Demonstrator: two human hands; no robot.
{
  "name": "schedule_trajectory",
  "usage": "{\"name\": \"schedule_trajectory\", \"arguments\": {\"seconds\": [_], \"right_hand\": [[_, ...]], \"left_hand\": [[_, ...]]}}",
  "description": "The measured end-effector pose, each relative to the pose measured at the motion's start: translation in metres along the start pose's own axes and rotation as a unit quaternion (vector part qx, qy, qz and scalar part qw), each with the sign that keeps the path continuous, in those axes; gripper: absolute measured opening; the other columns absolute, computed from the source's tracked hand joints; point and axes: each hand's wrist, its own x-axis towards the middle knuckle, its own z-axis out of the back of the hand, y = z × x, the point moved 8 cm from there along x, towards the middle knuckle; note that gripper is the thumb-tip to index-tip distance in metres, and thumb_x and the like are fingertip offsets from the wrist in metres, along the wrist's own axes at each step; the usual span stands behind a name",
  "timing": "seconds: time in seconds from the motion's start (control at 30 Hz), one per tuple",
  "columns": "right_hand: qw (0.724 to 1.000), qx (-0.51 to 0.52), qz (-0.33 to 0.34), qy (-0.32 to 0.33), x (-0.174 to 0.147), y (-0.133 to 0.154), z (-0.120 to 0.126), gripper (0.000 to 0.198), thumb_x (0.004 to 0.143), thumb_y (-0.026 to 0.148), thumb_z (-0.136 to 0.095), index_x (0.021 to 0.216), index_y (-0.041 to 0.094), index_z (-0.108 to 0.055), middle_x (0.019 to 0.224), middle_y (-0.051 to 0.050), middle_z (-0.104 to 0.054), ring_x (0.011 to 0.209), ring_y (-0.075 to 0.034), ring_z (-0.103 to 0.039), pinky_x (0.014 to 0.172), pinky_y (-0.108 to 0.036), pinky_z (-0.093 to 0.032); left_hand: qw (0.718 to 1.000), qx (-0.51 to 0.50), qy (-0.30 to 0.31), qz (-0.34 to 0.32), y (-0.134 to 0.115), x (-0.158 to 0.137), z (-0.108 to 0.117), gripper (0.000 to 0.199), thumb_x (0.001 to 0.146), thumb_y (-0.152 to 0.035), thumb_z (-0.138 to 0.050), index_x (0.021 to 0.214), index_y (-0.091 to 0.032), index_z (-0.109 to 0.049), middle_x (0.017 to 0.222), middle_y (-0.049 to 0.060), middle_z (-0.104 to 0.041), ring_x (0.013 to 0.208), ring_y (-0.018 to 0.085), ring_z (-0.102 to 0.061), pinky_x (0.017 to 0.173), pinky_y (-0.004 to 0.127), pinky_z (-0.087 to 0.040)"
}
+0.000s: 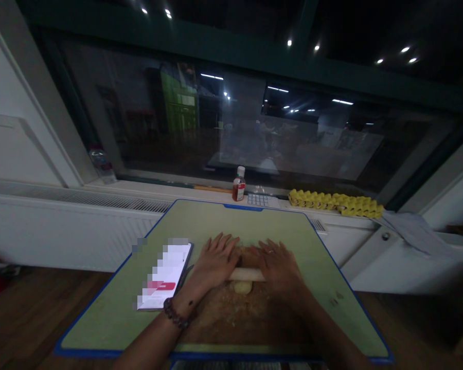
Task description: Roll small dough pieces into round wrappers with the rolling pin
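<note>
A pale rolling pin [247, 274] lies crosswise over a wooden board [250, 324]. My left hand [218, 259] rests flat over its left end with the fingers stretched forward. Over the right end, my right hand [278, 261] lies the same way, fingers spread and a ring on one of them. Both hands hide the pin's ends. A small round of yellowish dough [243, 287] shows at the near side of the pin, partly covered by it. Whitish specks are scattered on the board.
The board sits on a green table [200, 218] with a blue edge. A lit phone [165, 275] lies left of my left forearm. Along the windowsill stand a small bottle [238, 185] with a white cap, a yellow egg carton [334, 202] and a clear plastic bottle [102, 164].
</note>
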Motion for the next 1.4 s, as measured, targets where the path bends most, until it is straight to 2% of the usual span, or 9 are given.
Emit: {"name": "schedule_trajectory", "arguments": {"seconds": [0.13, 0.27, 0.37, 0.5, 0.67, 0.87, 1.1, 1.23, 1.4], "right_hand": [[1.0, 0.001, -0.018, -0.013, -0.003, 0.002, 0.009, 0.045, 0.097, 0.023, -0.034, 0.141, 0.024, -0.047, 0.145, -0.008, -0.046, 0.14, -0.029, -0.029, 0.114, -0.053, -0.014], [0.999, 0.022, -0.008, -0.049, 0.0, 0.005, 0.026, 0.041, 0.099, 0.028, -0.033, 0.133, 0.025, -0.055, 0.142, -0.007, -0.05, 0.138, -0.025, -0.032, 0.111, -0.046, -0.025], [0.997, 0.028, 0.0, -0.077, -0.005, 0.008, 0.036, 0.039, 0.1, 0.034, -0.031, 0.116, 0.024, -0.065, 0.129, -0.007, -0.06, 0.126, -0.022, -0.047, 0.102, -0.039, -0.036], [1.0, -0.004, -0.006, -0.021, -0.017, 0.008, 0.026, 0.041, 0.099, 0.039, -0.033, 0.104, 0.019, -0.068, 0.098, -0.011, -0.071, 0.093, -0.022, -0.065, 0.085, -0.035, -0.045], [0.999, 0.003, -0.031, -0.033, -0.02, 0.003, 0.026, 0.05, 0.101, 0.036, -0.024, 0.092, 0.019, -0.071, 0.083, -0.01, -0.073, 0.077, -0.02, -0.068, 0.079, -0.034, -0.042], [0.996, -0.002, -0.037, -0.08, -0.017, 0.001, 0.048, 0.051, 0.101, 0.032, -0.023, 0.087, 0.016, -0.07, 0.078, -0.011, -0.072, 0.07, -0.018, -0.067, 0.081, -0.035, -0.039], [0.999, 0.028, -0.038, -0.016, -0.027, 0.005, 0.028, 0.037, 0.099, 0.031, -0.031, 0.11, 0.019, -0.065, 0.093, -0.01, -0.074, 0.088, -0.02, -0.067, 0.088, -0.033, -0.041], [0.998, 0.058, -0.016, -0.011, -0.026, 0.009, 0.011, 0.041, 0.099, 0.027, -0.027, 0.119, 0.017, -0.062, 0.113, -0.011, -0.069, 0.107, -0.02, -0.062, 0.095, -0.034, -0.042], [0.996, 0.074, 0.018, -0.035, -0.021, 0.012, 0.01, 0.043, 0.096, 0.02, -0.03, 0.133, 0.02, -0.053, 0.138, -0.008, -0.054, 0.132, -0.022, -0.042, 0.11, -0.043, -0.032]], "left_hand": [[1.0, 0.002, 0.013, 0.01, -0.002, -0.001, 0.0, 0.049, 0.098, -0.044, -0.031, 0.142, -0.025, -0.043, 0.149, 0.007, -0.041, 0.141, 0.028, -0.027, 0.113, 0.054, -0.02], [0.999, -0.01, 0.016, 0.029, -0.003, -0.003, 0.01, 0.055, 0.097, -0.053, -0.032, 0.141, -0.021, -0.044, 0.149, 0.011, -0.041, 0.141, 0.031, -0.027, 0.11, 0.054, -0.023], [0.999, -0.014, -0.018, -0.035, -0.013, -0.013, 0.028, 0.047, 0.098, -0.049, -0.033, 0.131, -0.021, -0.052, 0.138, 0.01, -0.052, 0.131, 0.026, -0.041, 0.105, 0.045, -0.033], [0.993, 0.012, -0.025, -0.111, -0.024, -0.034, 0.036, 0.035, 0.099, -0.039, -0.036, 0.101, -0.019, -0.064, 0.105, 0.007, -0.067, 0.102, 0.023, -0.058, 0.093, 0.04, -0.04], [0.989, 0.023, -0.025, -0.143, -0.033, -0.038, 0.037, 0.038, 0.1, -0.034, -0.034, 0.088, -0.019, -0.067, 0.09, 0.006, -0.07, 0.094, 0.022, -0.059, 0.087, 0.039, -0.04], [0.992, 0.033, -0.028, -0.122, -0.035, -0.027, 0.06, 0.042, 0.099, -0.034, -0.033, 0.084, -0.018, -0.068, 0.082, 0.008, -0.071, 0.084, 0.023, -0.062, 0.078, 0.036, -0.043], [0.995, 0.011, 0.017, -0.094, -0.032, -0.038, 0.046, 0.039, 0.098, -0.026, -0.031, 0.092, -0.018, -0.068, 0.089, 0.007, -0.072, 0.083, 0.021, -0.064, 0.082, 0.037, -0.044], [0.998, 0.025, -0.002, -0.059, -0.027, -0.035, 0.039, 0.031, 0.094, -0.025, -0.035, 0.105, -0.019, -0.063, 0.109, 0.008, -0.067, 0.102, 0.023, -0.058, 0.092, 0.04, -0.042], [0.998, 0.033, 0.019, -0.04, -0.018, -0.018, 0.034, 0.038, 0.091, -0.033, -0.042, 0.124, -0.018, -0.053, 0.139, 0.013, -0.05, 0.128, 0.028, -0.043, 0.102, 0.045, -0.036]]}}
